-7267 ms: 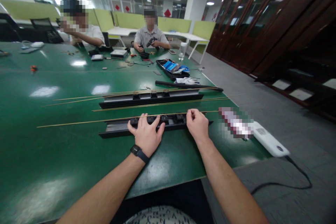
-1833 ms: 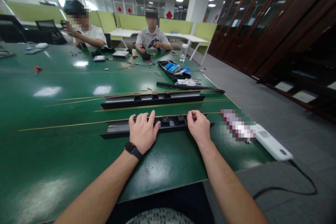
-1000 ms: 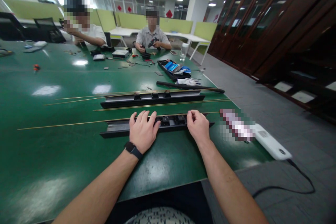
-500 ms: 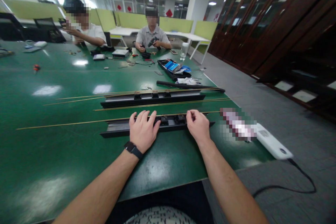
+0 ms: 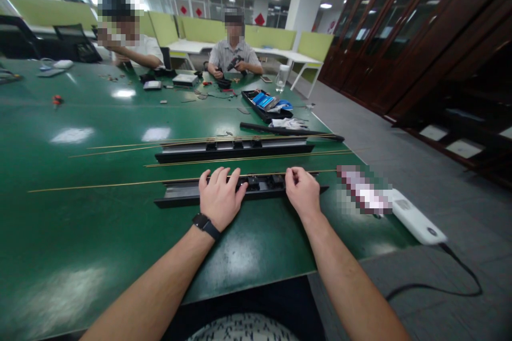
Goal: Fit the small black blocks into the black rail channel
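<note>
A long black channel [image 5: 176, 202] with a grey inner face lies on the green table in front of me. Small black blocks [image 5: 276, 181] sit inside it between my hands. A thin brass-coloured rod [image 5: 100, 187] runs along its far side and sticks out well past its left end. My left hand [image 5: 219, 200] lies over the channel, fingers spread, fingertips at the rod. Close to the channel's right end, my right hand [image 5: 303, 192] is closed in a pinch around the rod; the fingertips' exact grip is partly hidden.
Beyond lies a second black channel [image 5: 236, 156] with more thin rods [image 5: 192, 162] around it. Farther back are a black bar [image 5: 292, 132], white gloves [image 5: 288, 123] and a black tray [image 5: 256, 105]. A white power bank [image 5: 416, 216] with a cable is at right. Two people sit opposite.
Both hands keep their places on the channel and rod. The whole view has shifted very slightly, and the long rod's left end appears a little higher.
</note>
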`<state>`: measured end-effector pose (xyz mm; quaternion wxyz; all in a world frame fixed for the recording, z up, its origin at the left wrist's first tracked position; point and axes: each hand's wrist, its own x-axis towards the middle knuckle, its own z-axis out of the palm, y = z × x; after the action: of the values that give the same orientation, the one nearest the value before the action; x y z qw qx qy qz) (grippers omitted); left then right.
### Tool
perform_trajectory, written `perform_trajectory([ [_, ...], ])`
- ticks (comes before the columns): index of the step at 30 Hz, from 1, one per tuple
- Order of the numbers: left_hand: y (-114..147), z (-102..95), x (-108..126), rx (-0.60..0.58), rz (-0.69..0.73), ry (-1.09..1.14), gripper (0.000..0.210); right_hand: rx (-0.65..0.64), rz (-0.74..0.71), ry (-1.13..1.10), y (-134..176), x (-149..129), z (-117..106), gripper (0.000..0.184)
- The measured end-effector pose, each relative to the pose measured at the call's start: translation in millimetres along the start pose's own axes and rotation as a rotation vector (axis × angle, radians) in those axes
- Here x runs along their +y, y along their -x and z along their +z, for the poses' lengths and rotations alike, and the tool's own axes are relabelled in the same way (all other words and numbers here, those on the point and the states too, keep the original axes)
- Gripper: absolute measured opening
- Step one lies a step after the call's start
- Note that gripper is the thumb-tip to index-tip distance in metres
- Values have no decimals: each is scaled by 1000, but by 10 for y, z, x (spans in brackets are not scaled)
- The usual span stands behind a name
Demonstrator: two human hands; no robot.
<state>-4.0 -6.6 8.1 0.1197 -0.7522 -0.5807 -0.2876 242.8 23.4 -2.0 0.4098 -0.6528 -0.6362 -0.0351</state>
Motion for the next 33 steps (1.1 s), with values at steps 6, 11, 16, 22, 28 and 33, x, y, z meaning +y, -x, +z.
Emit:
perform_trajectory([
  [6,1,-6,-3,-7,1,13,43,18,37,-15,-12,1,-24,36],
  [11,0,-13,-4,-12,2,12,42,26,49,27,-14,20,-17,36],
  [16,4,-4,-6,-8,3,15,43,0,8,-12,-1,15,8,37],
  [22,5,-5,-4,-6,2,16,43,52,85,-10,-26,49,-2,35],
  [28,4,-9,-5,-7,9,1,44,10,13,-2,-8,24,6,37],
  [33,5,-11,-2,-6,8,3,44,26,34,-22,-9,26,1,36],
])
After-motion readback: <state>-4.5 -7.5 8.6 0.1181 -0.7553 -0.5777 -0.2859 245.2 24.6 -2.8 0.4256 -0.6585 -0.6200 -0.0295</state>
